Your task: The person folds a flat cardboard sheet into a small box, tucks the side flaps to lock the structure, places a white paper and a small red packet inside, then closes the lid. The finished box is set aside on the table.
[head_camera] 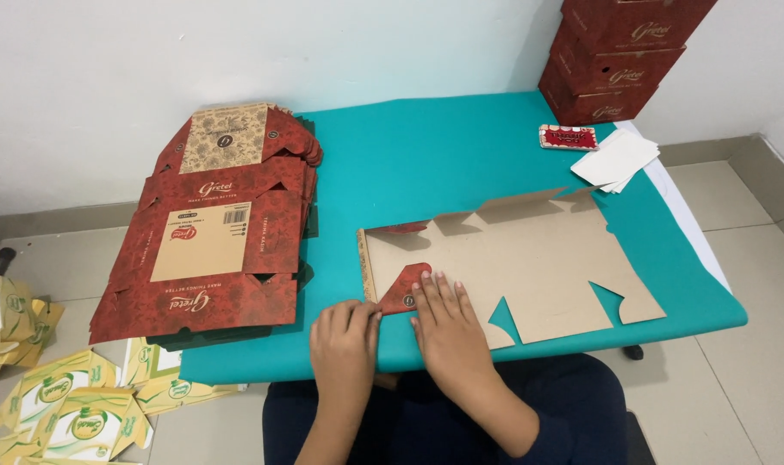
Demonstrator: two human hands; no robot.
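Centre of the frame, low down: a flat cardboard box blank (530, 258) lies plain brown side up on the teal table top (444, 146), spread from the middle toward the right. Its upper edge shows short flaps standing slightly raised and casting shadows, and its lower edge is cut into notches and pointed tabs. At the blank's lower left corner one flap is folded over, so its dark red patterned face shows as a rounded tab (405, 288).

The right hand (444, 323) lies flat, fingers spread and straight, pressing on the blank just beside that red tab, fingertips touching its edge. The left hand (345, 336) sits at the blank's lower left corner, fingers curled down onto the table edge and the corner of the card; whether it pinches the card I cannot tell.

Left of the frame, a stack of red printed box blanks (215, 232) rests on the table's left end, overhanging it. Upper right, assembled red boxes (620, 56) are piled against the wall, with a small red packet (568, 137) and white paper sheets (618, 159) just below them. Lower left, yellow and green carton blanks (73, 405) lie on the floor.
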